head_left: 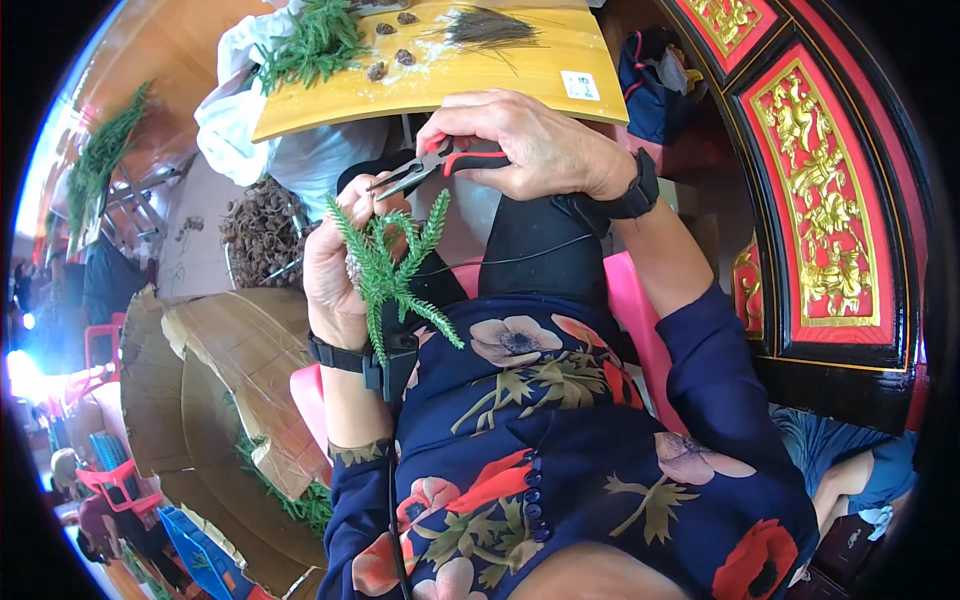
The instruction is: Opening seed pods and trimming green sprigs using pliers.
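Observation:
My right hand (pixel 540 148) is closed around the handles of a pair of needle-nose pliers (pixel 478 160) with red and black grips. The long metal jaws point left and reach the fingertips of my left hand (pixel 335 262). That hand pinches the stem end of a green artificial pine sprig (pixel 383 268), whose several needled branches fan out toward my body. Whatever the jaw tips touch is too small to make out. Both hands are above my lap, just short of the table edge.
On the yellow wooden table (pixel 330 118) lie dark thin wires (pixel 490 28), several small pine cones (pixel 376 71) and green sprigs (pixel 318 45). A basket of brown pine cones (pixel 262 232) stands left. An open cardboard box (pixel 190 390) is nearer; a carved red-and-gold panel (pixel 825 190) is right.

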Demonstrator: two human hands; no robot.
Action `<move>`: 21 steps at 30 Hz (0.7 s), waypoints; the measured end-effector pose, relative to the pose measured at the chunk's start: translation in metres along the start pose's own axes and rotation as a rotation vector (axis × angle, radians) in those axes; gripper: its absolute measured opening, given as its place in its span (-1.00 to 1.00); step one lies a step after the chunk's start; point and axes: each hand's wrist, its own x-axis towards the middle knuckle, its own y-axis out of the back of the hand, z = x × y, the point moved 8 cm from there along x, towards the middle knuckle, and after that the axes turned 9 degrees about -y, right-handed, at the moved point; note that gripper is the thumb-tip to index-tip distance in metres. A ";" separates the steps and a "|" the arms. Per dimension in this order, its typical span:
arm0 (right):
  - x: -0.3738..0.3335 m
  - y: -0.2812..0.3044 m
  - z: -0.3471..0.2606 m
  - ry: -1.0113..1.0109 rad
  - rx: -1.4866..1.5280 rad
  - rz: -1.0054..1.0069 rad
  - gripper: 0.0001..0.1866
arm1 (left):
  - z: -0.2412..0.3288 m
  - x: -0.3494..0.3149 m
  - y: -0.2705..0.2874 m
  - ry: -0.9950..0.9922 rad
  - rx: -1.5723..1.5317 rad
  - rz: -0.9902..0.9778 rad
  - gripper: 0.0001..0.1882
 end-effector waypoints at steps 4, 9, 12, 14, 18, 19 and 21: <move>0.002 0.001 -0.007 0.083 -0.008 0.037 -0.64 | -0.001 -0.005 0.014 -0.026 0.090 0.222 -0.85; 0.003 0.004 -0.009 0.044 -0.065 0.063 -0.68 | -0.007 0.001 0.005 0.054 -0.123 -0.083 -0.82; 0.002 0.006 0.001 -0.074 -0.094 0.097 -0.75 | -0.006 0.002 -0.002 0.039 -0.072 -0.076 -0.82; 0.001 0.007 0.001 -0.139 -0.121 0.091 -0.77 | 0.007 0.004 0.010 -0.133 0.194 0.114 -0.82; -0.003 0.006 0.007 -0.322 -0.189 0.061 -0.81 | 0.024 0.005 0.000 -0.269 0.654 0.186 -0.85; -0.004 0.005 0.010 -0.375 -0.205 0.042 -0.82 | 0.026 0.004 -0.005 -0.295 0.818 0.174 -0.86; -0.005 0.002 0.013 -0.426 -0.222 0.023 -0.83 | 0.026 0.003 -0.004 -0.348 0.909 0.196 -0.86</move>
